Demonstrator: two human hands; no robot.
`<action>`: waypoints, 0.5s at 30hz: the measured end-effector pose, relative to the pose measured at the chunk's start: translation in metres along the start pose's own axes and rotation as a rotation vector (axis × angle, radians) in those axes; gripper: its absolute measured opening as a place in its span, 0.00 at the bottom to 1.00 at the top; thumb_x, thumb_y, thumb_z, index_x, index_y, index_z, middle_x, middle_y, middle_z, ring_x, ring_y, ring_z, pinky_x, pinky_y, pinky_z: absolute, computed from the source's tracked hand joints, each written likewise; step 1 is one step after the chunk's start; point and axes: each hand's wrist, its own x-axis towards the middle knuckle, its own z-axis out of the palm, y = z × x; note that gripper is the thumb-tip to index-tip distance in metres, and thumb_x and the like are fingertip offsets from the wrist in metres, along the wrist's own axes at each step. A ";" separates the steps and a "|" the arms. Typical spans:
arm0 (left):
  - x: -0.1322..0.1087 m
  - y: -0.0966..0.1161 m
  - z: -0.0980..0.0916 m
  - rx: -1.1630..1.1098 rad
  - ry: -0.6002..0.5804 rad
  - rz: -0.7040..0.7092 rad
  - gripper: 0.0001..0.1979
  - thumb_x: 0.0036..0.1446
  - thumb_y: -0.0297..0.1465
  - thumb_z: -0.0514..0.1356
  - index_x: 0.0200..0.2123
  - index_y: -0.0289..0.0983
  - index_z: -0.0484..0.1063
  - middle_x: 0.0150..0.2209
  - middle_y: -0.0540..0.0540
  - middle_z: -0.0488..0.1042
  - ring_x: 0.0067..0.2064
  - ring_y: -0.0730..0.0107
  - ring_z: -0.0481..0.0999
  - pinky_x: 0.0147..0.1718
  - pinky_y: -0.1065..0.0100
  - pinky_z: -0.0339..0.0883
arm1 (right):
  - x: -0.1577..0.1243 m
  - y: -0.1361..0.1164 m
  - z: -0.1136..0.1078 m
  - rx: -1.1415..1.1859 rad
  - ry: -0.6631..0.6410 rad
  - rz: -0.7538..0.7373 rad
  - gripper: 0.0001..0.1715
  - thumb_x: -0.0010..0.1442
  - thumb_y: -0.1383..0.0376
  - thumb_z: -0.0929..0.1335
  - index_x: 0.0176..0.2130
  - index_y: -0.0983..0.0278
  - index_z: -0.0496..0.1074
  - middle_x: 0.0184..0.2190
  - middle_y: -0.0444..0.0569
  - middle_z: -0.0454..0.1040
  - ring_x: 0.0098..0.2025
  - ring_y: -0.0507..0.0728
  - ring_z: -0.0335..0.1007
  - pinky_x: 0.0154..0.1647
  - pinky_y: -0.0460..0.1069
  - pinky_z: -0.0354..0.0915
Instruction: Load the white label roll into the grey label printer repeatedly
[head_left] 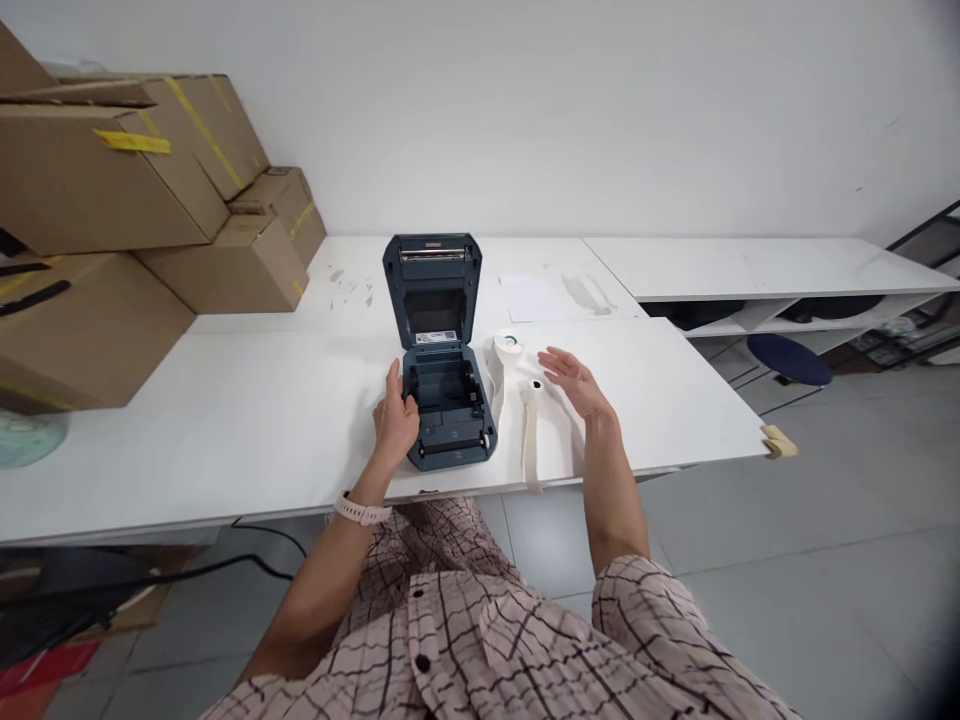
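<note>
A dark label printer point(450, 415) stands on the white table with its lid point(435, 290) raised and its inside bay bare. My left hand point(395, 420) grips the printer's left side, its thumb near the edge of the bay. To the right of the printer lies a white label roll point(508, 345) with a strip trailing toward me. A smaller paper roll point(535, 388) with a dark core sits beside it, its strip hanging down to the table's front edge. My right hand point(574, 382) hovers just right of these rolls, fingers stretched out, holding nothing.
Cardboard boxes point(97, 180) with yellow tape are stacked at the left. A white sheet point(531, 298) lies behind the rolls. At the right, a yellowish pad point(780, 442) covers the table corner, and a blue stool point(789, 358) stands beyond. A black cable point(225, 562) runs below the table.
</note>
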 end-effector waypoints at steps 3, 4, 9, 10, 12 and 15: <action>0.000 0.000 0.001 0.011 0.018 0.002 0.36 0.64 0.26 0.51 0.74 0.40 0.48 0.66 0.36 0.70 0.62 0.48 0.75 0.61 0.43 0.65 | 0.034 -0.008 0.003 -0.065 0.012 -0.023 0.46 0.44 0.62 0.79 0.61 0.54 0.67 0.69 0.54 0.65 0.73 0.63 0.56 0.72 0.62 0.54; 0.000 0.000 0.001 0.008 0.022 0.000 0.37 0.63 0.25 0.51 0.74 0.40 0.48 0.66 0.36 0.70 0.62 0.48 0.74 0.61 0.43 0.65 | 0.047 -0.011 0.008 -0.099 -0.025 -0.007 0.50 0.42 0.63 0.80 0.62 0.54 0.66 0.70 0.54 0.63 0.73 0.63 0.55 0.72 0.61 0.53; 0.002 -0.001 0.002 -0.017 0.017 -0.025 0.38 0.61 0.25 0.53 0.74 0.41 0.49 0.65 0.37 0.71 0.62 0.49 0.75 0.63 0.44 0.63 | 0.090 -0.010 0.042 -0.195 -0.176 0.126 0.51 0.32 0.65 0.82 0.57 0.61 0.71 0.55 0.55 0.77 0.58 0.67 0.72 0.61 0.63 0.67; 0.002 -0.001 0.002 -0.021 0.020 -0.026 0.38 0.61 0.25 0.53 0.74 0.41 0.49 0.65 0.37 0.71 0.62 0.50 0.75 0.63 0.44 0.62 | 0.092 -0.008 0.048 -0.189 -0.173 0.125 0.48 0.32 0.64 0.82 0.54 0.63 0.73 0.51 0.54 0.79 0.54 0.66 0.74 0.58 0.63 0.69; 0.002 -0.002 0.003 -0.028 0.028 -0.023 0.38 0.61 0.25 0.53 0.73 0.41 0.49 0.65 0.38 0.71 0.62 0.51 0.75 0.64 0.45 0.62 | 0.090 -0.008 0.056 -0.158 -0.158 0.094 0.40 0.36 0.58 0.81 0.49 0.64 0.74 0.46 0.53 0.81 0.49 0.65 0.76 0.55 0.61 0.71; 0.001 -0.003 0.004 -0.050 0.033 -0.002 0.37 0.62 0.25 0.52 0.73 0.41 0.50 0.64 0.38 0.72 0.63 0.51 0.75 0.63 0.45 0.62 | 0.079 -0.020 0.061 -0.082 -0.153 0.033 0.35 0.45 0.46 0.75 0.47 0.64 0.75 0.41 0.53 0.82 0.46 0.65 0.77 0.51 0.59 0.73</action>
